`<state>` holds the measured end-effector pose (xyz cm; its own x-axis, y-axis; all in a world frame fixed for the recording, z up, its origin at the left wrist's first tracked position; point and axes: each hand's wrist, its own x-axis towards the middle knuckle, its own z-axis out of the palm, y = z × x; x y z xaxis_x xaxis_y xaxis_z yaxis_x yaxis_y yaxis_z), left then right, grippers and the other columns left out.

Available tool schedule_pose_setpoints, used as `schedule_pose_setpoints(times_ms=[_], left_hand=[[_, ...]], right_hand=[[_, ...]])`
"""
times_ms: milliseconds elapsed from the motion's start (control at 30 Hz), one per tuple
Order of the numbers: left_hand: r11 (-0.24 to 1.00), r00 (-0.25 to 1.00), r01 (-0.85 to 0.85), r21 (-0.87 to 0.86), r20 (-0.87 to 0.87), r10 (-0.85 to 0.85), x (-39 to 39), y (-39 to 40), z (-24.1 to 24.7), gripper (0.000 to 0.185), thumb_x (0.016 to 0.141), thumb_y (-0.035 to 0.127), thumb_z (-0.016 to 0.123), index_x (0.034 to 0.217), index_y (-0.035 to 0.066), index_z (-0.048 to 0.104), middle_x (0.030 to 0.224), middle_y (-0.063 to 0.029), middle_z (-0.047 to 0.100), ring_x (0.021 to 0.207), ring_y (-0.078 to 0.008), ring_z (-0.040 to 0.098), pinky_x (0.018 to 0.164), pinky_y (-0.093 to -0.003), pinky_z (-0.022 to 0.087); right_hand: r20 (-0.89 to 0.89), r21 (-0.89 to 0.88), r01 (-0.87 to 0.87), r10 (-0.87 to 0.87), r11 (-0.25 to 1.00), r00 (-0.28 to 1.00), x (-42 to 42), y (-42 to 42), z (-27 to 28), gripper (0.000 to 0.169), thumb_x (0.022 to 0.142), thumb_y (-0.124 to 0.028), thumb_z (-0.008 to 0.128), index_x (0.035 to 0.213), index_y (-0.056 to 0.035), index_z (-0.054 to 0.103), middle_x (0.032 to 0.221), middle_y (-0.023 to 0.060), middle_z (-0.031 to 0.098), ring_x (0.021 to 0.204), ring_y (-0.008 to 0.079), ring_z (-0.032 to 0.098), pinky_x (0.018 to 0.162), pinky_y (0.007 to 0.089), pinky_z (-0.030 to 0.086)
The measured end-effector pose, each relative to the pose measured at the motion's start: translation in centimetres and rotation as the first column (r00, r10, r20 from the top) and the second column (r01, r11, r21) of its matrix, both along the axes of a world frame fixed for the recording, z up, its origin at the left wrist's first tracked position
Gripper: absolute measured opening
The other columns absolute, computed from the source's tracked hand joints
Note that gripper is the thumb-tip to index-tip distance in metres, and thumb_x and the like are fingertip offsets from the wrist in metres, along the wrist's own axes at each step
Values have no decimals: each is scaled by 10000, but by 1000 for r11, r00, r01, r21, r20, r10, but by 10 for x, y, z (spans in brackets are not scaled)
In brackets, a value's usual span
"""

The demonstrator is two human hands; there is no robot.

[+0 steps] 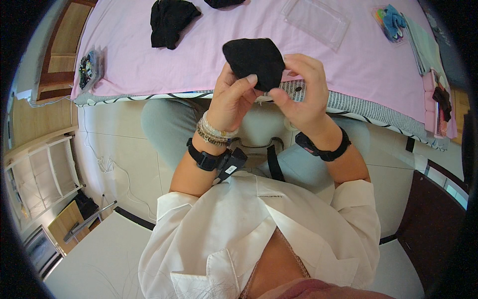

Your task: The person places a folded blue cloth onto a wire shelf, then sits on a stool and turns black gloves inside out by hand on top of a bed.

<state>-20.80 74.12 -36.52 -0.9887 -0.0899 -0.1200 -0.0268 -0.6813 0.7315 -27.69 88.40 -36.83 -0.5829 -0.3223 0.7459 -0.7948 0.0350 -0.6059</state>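
A folded black cloth item (255, 61) is held up above the near edge of a bed with a pink sheet (130, 67). My left hand (237, 95) grips its lower left part, thumb on top and fingers beneath. At its right side, my right hand (304, 88) is spread with thumb and fingers apart; whether a fingertip touches the cloth is unclear. Another black cloth piece (171, 22) lies crumpled on the sheet beyond my left hand, and part of a further black one (224, 3) shows at the top edge.
An empty clear plastic tray (317, 22) lies at the back right. A clear box with small items (89, 71) stands at the left. On the right are a container with blue cloth (392, 24) and a pink case (429, 101). A white cable (127, 183) runs across the floor.
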Motion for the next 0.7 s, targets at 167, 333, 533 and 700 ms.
schedule_pose_setpoints(times_ms=[167, 333, 533, 700], left_hand=[[998, 997, 36, 47, -65, -33, -1, -1, -12, 445, 813, 4, 463, 1251, 54, 400, 1212, -99, 502, 1127, -222, 495, 920, -417, 435], [998, 998, -62, 10, -16, 62, -6, 2, -9, 497, 805, 77, 506, 1283, 43, 375, 1260, -137, 481, 1164, -262, 481, 1003, -399, 377], [998, 998, -43, -50, -44, 41, -14, 8, -4, 504, 808, 16, 479, 1295, 40, 349, 1245, -112, 477, 1146, -213, 478, 993, -365, 372], [886, 995, -82, -457, 15, 100, -38, 16, 20, 513, 762, -7, 605, 1239, 13, 418, 1123, -80, 555, 1008, -148, 545, 886, -289, 437]], right_hand=[[390, -42, -85, 95, 995, 916, -4, 1, -8, 241, 740, -80, 690, 946, -9, 589, 924, 110, 585, 763, 182, 589, 644, 271, 490], [560, -71, -61, 90, 996, 824, 0, 2, -11, 145, 777, -51, 649, 899, 15, 608, 864, 87, 608, 725, 142, 589, 648, 266, 490], [651, -149, -68, 150, 987, 745, -1, -2, -20, 148, 804, -62, 632, 933, 7, 606, 855, 59, 620, 754, 109, 582, 674, 245, 476], [617, -245, 78, 93, 966, 782, -15, 11, 0, 194, 862, -102, 590, 1031, -11, 567, 867, 52, 607, 809, 98, 568, 718, 227, 458]])
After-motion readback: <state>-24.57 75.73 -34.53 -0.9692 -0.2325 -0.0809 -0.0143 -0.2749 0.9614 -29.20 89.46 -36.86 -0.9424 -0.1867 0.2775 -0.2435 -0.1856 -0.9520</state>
